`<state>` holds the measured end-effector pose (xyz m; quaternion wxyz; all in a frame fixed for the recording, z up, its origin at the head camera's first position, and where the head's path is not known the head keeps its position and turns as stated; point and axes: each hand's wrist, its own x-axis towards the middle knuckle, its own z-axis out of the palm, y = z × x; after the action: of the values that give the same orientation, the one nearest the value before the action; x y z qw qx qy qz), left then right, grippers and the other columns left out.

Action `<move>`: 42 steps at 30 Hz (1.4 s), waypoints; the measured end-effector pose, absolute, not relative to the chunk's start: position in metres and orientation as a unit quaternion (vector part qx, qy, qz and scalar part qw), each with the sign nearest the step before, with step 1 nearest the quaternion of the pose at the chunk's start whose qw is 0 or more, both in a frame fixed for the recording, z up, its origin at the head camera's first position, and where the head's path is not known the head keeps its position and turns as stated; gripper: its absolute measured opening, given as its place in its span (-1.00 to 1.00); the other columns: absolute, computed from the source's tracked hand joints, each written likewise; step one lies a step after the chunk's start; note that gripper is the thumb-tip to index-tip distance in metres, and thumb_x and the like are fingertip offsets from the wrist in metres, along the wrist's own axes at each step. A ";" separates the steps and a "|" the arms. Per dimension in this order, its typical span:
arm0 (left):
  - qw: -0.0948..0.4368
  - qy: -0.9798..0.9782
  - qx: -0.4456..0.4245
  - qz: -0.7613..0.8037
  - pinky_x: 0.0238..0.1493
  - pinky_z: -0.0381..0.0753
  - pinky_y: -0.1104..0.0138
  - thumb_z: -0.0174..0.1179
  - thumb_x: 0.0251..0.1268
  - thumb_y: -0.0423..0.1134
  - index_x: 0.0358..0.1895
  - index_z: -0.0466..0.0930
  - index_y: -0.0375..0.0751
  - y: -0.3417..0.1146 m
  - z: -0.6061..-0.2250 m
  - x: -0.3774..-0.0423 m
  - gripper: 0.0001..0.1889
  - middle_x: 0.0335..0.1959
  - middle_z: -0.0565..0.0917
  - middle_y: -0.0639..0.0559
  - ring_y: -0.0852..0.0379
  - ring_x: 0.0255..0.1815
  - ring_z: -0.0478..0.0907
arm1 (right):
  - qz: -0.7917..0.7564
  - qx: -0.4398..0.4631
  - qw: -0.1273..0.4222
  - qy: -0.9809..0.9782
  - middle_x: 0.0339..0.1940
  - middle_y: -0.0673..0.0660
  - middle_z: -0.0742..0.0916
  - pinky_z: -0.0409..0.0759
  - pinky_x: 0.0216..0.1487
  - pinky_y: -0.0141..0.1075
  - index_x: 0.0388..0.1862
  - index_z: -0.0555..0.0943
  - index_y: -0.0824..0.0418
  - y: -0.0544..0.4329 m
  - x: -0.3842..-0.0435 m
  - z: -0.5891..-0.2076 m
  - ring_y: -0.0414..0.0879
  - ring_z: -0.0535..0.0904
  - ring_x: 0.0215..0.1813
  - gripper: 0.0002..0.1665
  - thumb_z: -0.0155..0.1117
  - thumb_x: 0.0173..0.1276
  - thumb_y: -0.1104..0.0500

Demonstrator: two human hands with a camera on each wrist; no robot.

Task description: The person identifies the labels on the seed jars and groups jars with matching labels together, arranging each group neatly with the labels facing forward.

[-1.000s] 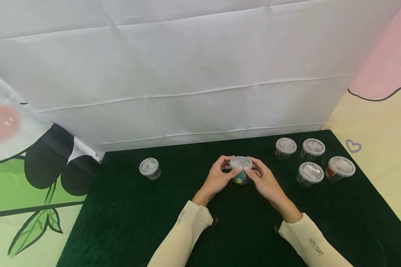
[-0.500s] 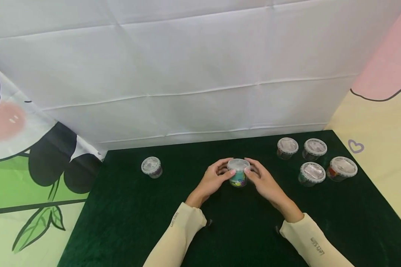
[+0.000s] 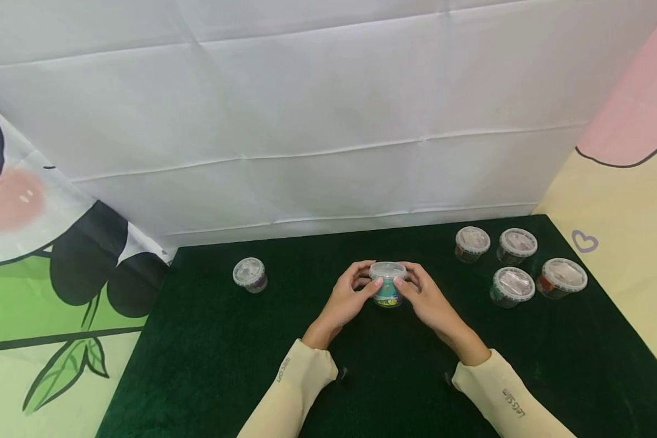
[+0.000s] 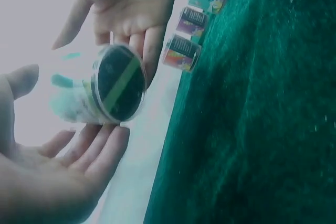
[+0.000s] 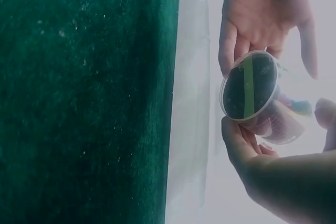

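Observation:
Between my two hands is a small clear plastic tub (image 3: 387, 285) with a whitish lid and a teal printed label. My left hand (image 3: 347, 296) grips its left side and my right hand (image 3: 427, 298) grips its right side, thumbs on the near face. Both wrist views show the tub's dark round base (image 4: 122, 83) crossed by a green strip, so it is held off the table. In the right wrist view, fingers of both hands touch the tub (image 5: 283, 121) near its base. The far fingers are partly hidden behind it in the head view.
On the dark green cloth-covered table (image 3: 224, 365), several similar lidded tubs (image 3: 512, 286) stand grouped at the right. One more tub (image 3: 250, 275) with a purple label is at the left. A white cloth backdrop (image 3: 306, 121) rises behind the table's far edge.
Both hands and the tub have shifted slightly left and a little nearer. The tub has turned, showing more of its teal label. The other tubs stay where they were.

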<state>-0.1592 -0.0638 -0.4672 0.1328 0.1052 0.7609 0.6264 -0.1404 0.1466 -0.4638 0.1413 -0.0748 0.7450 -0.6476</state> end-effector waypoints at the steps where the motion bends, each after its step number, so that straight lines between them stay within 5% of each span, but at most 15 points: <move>1: 0.140 0.758 0.108 0.628 0.39 0.55 -0.01 0.16 0.66 -0.03 0.56 0.36 -0.12 -0.065 -0.467 -0.159 -0.45 0.41 0.54 -0.13 -0.09 0.39 0.53 | -0.648 -0.078 0.143 0.744 0.58 0.43 0.37 0.20 0.61 0.28 0.67 0.06 0.30 0.147 -0.140 -0.463 0.34 0.29 0.62 -0.30 -0.06 0.78 -0.01; 15: 0.089 0.783 0.066 0.612 0.27 0.64 -0.01 0.30 0.54 -0.02 0.42 0.49 -0.21 -0.060 -0.461 -0.154 -0.46 0.29 0.61 -0.14 -0.11 0.27 0.59 | -0.668 -0.076 0.150 0.725 0.62 0.43 0.35 0.37 0.55 0.22 0.69 0.08 0.31 0.141 -0.139 -0.460 0.34 0.33 0.59 -0.30 -0.04 0.78 0.03; 24: 0.149 0.747 0.073 0.644 0.24 0.71 0.10 0.19 0.64 -0.05 0.52 0.40 -0.21 -0.067 -0.463 -0.156 -0.45 0.32 0.66 -0.20 -0.11 0.30 0.65 | -0.677 -0.090 0.170 0.711 0.65 0.43 0.29 0.29 0.58 0.26 0.70 0.05 0.31 0.145 -0.139 -0.463 0.36 0.25 0.63 -0.29 -0.09 0.79 0.01; 33: 0.123 0.754 0.045 0.644 0.08 0.77 0.16 0.33 0.52 -0.02 0.38 0.49 -0.24 -0.066 -0.462 -0.155 -0.46 0.21 0.69 -0.15 -0.01 0.11 0.69 | -0.673 -0.080 0.163 0.717 0.63 0.42 0.34 0.33 0.56 0.24 0.70 0.08 0.29 0.139 -0.140 -0.464 0.34 0.30 0.60 -0.30 -0.06 0.78 0.02; 42: 0.171 0.739 0.065 0.649 0.30 0.67 0.09 0.17 0.64 0.01 0.54 0.36 -0.18 -0.074 -0.463 -0.156 -0.42 0.39 0.58 -0.17 -0.10 0.35 0.61 | -0.683 -0.091 0.181 0.702 0.65 0.40 0.30 0.25 0.59 0.27 0.72 0.07 0.26 0.140 -0.139 -0.463 0.35 0.24 0.63 -0.30 -0.10 0.79 0.00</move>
<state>-0.1563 -0.0740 -0.4628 0.1710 0.0645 0.7388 0.6487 -0.1390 0.1397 -0.4633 0.1809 -0.0913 0.7022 -0.6826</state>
